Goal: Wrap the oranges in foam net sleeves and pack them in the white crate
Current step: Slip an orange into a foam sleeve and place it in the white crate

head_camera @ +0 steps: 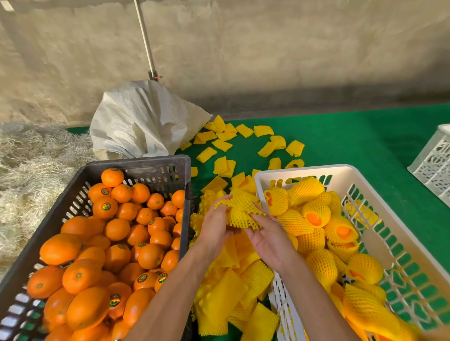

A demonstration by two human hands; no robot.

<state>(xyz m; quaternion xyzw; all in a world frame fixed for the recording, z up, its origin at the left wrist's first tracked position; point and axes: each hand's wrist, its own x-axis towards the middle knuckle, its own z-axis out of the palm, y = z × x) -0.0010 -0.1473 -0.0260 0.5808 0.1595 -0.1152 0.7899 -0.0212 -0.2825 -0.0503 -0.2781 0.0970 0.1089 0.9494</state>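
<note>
Nearest, at 6 o'clock, loose foam sleeves (pixel 224 295) are heaped between the two crates. Just above, at centre, a stretched yellow net sleeve (pixel 242 210) is held by both hands: the left hand (pixel 215 228) is curled round its left edge, the right hand (pixel 268 236) pinches its lower right edge with the fingers. Whether an orange is already inside cannot be told; none shows through the mesh. At 8 o'clock bare oranges (pixel 99 251) fill the dark crate (pixel 152 162); at 4 o'clock wrapped fruit (pixel 314 215) lies in the white crate (pixel 295 171). Judged risks: the mesh may tear if it is pulled wider; a half-covered orange may slip out over the gap and roll off. Several packed sleeves gape, showing orange skin. Farther, at 12 o'clock, more sleeves (pixel 243 144) are scattered on the green cloth (pixel 370 139) beside a white sack (pixel 140 122).
</note>
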